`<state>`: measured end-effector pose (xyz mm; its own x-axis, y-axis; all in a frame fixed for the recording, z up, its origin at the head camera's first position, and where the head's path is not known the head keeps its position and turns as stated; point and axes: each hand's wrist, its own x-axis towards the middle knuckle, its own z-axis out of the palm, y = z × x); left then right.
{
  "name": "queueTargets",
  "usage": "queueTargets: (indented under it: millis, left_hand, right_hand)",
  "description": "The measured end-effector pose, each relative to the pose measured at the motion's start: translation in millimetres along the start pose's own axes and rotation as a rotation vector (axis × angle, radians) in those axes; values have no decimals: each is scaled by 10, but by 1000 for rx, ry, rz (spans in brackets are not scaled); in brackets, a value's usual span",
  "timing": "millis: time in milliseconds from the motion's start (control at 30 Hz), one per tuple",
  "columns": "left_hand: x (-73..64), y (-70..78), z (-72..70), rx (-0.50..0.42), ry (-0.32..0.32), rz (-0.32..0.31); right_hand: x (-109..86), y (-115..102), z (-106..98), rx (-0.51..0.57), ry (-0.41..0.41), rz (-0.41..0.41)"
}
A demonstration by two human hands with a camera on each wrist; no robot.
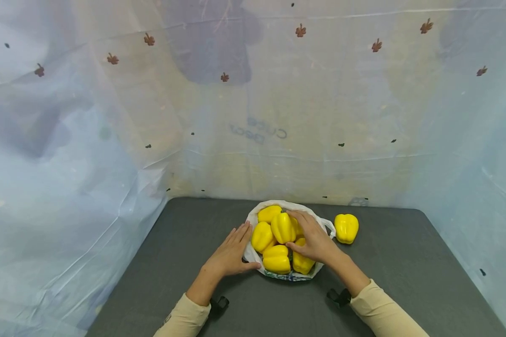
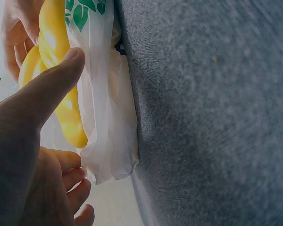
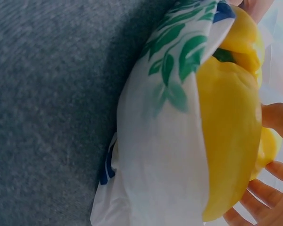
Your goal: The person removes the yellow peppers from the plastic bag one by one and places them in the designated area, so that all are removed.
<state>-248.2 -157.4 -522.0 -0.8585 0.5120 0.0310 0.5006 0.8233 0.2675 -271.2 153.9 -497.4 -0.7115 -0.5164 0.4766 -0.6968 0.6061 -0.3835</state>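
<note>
A white plastic bag (image 1: 295, 204) with green leaf prints stands open, filled with several yellow bell peppers. My left hand (image 1: 232, 250) lies along the bag's left side, fingers extended, its thumb near the front rim. In the left wrist view, the left fingertips meet the white plastic. My right hand (image 1: 314, 238) reaches over the bag's right side. Its thumb and fingertips span the topmost yellow bell pepper (image 1: 283, 228), at opposite ends of it. Another yellow bell pepper (image 3: 231, 127) stands against the bag's wall, close to the right thumb in the right wrist view.
One yellow bell pepper (image 1: 346, 228) lies on the dark grey table (image 1: 388, 262), right of the bag, close to its handle loop (image 1: 330, 226). Pale printed plastic sheeting (image 1: 253, 107) hangs behind the table and along both sides.
</note>
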Motion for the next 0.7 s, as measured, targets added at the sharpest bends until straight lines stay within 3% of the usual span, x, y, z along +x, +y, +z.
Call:
queueTargets:
  millis: [333, 700]
  left_hand:
    - [7, 1, -1, 25, -7, 3]
    - [0, 12, -2, 13, -11, -5]
  right_hand:
    - [-34, -36, -157, 52, -24, 64]
    - [-137, 11, -292, 31, -5, 89]
